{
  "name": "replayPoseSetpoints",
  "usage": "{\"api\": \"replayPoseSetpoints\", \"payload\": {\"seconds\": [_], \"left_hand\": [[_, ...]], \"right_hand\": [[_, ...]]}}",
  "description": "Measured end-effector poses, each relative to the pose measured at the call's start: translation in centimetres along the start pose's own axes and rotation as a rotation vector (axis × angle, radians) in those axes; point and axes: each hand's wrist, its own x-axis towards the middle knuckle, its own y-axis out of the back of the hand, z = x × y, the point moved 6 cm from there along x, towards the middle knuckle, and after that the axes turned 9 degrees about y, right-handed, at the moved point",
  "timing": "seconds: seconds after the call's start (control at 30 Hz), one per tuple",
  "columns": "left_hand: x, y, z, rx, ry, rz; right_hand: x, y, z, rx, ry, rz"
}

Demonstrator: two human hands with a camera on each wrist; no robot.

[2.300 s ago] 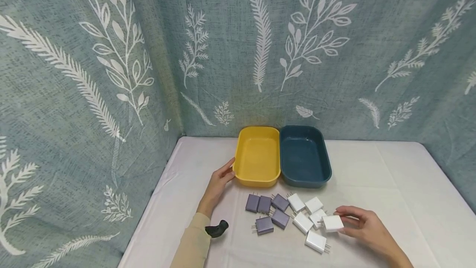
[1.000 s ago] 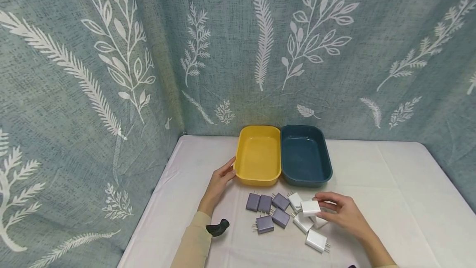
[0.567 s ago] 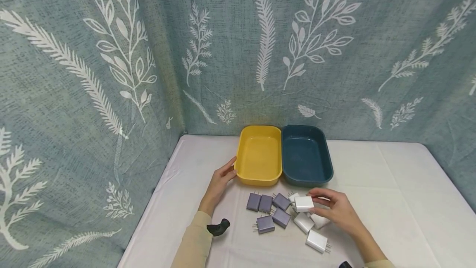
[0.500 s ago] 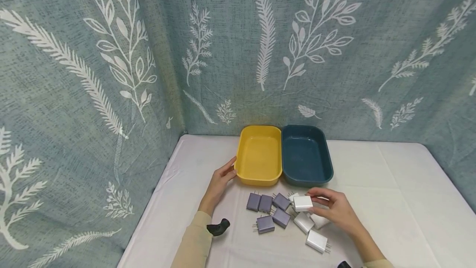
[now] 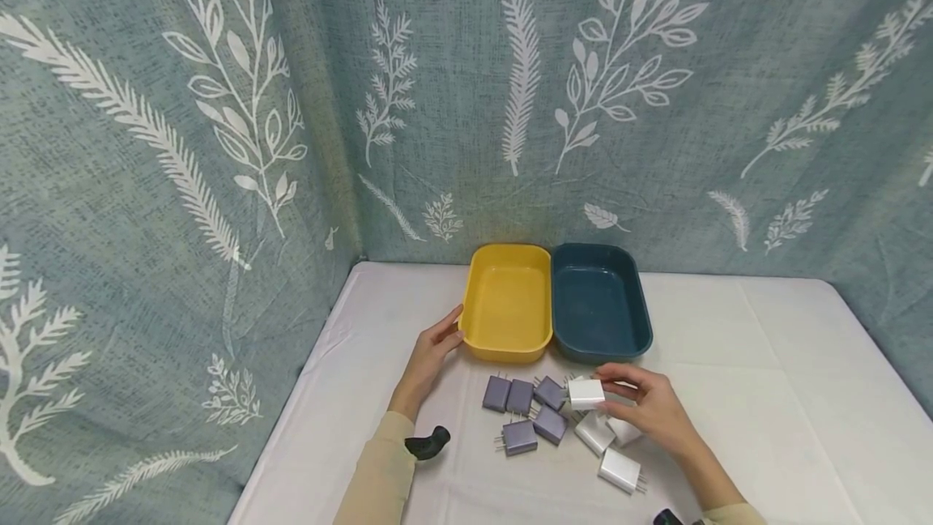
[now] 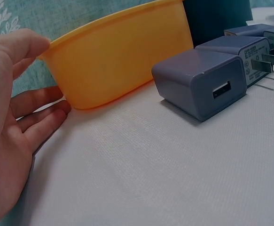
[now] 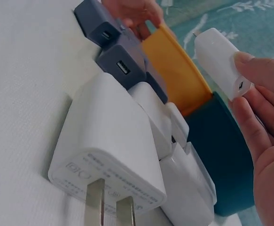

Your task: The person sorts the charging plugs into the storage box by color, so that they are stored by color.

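In the head view, my right hand [image 5: 651, 407] pinches a white USB wall charger [image 5: 586, 394] between thumb and fingers. The right wrist view shows that charger [image 7: 217, 59] raised off the table, its USB port towards my palm. My left hand [image 5: 427, 361] touches the left side of a yellow tray [image 5: 508, 353], fingers fairly straight. In the left wrist view, the thumb is at the rim and the fingertips are by the base. Several more white chargers [image 5: 620, 471] lie below my right hand, some partly hidden. Purple-grey chargers [image 5: 520, 437] lie left of them.
A dark blue tray [image 5: 602, 351] stands against the yellow one's right side, at the back of the white-covered table [image 5: 743, 363]. A patterned blue-green curtain [image 5: 452, 104] hangs behind and at the sides. A black wrist strap piece [image 5: 428, 444] sits on my left sleeve.
My right hand has carried the white charger left, over the other white chargers towards the purple-grey ones. My left hand has stayed at the yellow tray.
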Motion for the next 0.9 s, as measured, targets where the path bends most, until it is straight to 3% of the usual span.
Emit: {"api": "replayPoseSetpoints", "payload": {"seconds": [0.3, 0.9], "left_hand": [[0.0, 0.0, -0.2, -0.010, 0.013, -0.003], [-0.1, 0.0, 0.1, 0.008, -0.020, 0.004]], "right_hand": [[0.8, -0.7, -0.1, -0.009, 0.009, -0.004], [2.4, -2.0, -0.6, -0.036, -0.017, 0.049]]}}
